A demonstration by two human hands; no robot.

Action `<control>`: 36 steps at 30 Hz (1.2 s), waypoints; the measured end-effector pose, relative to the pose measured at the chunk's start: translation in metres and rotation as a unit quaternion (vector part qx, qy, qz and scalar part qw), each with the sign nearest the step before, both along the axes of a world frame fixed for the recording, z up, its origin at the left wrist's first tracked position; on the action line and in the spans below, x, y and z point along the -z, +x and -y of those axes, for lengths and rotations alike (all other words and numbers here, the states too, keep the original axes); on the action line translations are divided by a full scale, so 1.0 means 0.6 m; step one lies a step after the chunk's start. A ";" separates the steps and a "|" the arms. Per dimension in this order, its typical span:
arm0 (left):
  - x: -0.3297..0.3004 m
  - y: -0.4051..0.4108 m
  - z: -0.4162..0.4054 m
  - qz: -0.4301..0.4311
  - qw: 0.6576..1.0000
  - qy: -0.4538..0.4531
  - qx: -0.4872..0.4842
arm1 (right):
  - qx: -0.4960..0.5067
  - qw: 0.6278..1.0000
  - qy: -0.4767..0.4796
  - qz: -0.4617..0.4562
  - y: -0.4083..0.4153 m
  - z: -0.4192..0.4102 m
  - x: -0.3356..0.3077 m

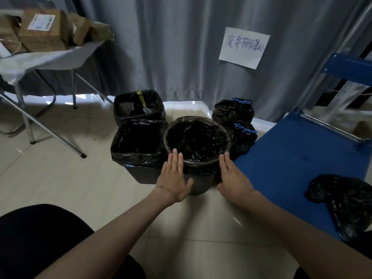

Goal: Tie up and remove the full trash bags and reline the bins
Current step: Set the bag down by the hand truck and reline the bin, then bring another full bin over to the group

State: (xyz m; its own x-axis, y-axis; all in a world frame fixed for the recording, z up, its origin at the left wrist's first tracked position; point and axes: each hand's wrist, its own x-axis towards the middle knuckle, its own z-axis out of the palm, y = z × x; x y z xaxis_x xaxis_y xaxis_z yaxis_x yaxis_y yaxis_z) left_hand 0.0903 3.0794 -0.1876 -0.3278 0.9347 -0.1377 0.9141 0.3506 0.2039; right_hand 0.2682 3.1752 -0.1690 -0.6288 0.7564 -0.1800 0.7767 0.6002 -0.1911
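Note:
A round bin (198, 183) stands in front of me, lined with a black bag (196, 137) folded over its rim. My left hand (174, 178) lies flat against its left side, fingers straight and holding nothing. My right hand (234, 178) mirrors it on the right side. Left of it a square bin (138, 174) wears a black liner. Behind that, another lined square bin (138, 106) holds some rubbish. Two tied black bags (233, 111) (242, 137) with blue drawstrings sit at the back right.
A blue platform (291, 158) at the right carries a loose heap of black bags (346, 202). A folding table (40, 59) with cardboard boxes stands at the left. A grey curtain with a paper sign (244, 47) hangs behind. My dark-clad knees fill the lower edge.

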 end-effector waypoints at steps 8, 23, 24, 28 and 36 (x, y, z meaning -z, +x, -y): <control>-0.001 -0.055 -0.037 -0.029 0.999 -0.018 0.003 | -0.005 0.999 -0.032 -0.017 -0.041 -0.035 0.005; -0.010 -0.144 -0.128 -0.086 0.995 -0.045 0.006 | 0.023 0.998 -0.014 0.052 -0.148 -0.115 -0.013; -0.015 -0.148 -0.132 -0.081 0.995 -0.050 0.011 | 0.033 0.998 -0.011 0.059 -0.157 -0.117 -0.025; -0.052 -0.185 -0.150 -0.030 0.999 -0.037 0.024 | 0.035 0.995 0.094 0.022 -0.213 -0.129 -0.076; -0.122 -0.395 -0.149 -0.062 0.993 0.031 -0.093 | 0.016 0.994 0.041 -0.100 -0.422 -0.157 -0.124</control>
State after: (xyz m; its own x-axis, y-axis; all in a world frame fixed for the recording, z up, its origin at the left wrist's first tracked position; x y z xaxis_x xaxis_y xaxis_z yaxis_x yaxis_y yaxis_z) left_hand -0.1465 3.1685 -0.1145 -0.5070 0.8615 -0.0286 0.8538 0.5065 0.1206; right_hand 0.0150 3.2693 -0.0947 -0.6208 0.7839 0.0090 0.7472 0.5950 -0.2962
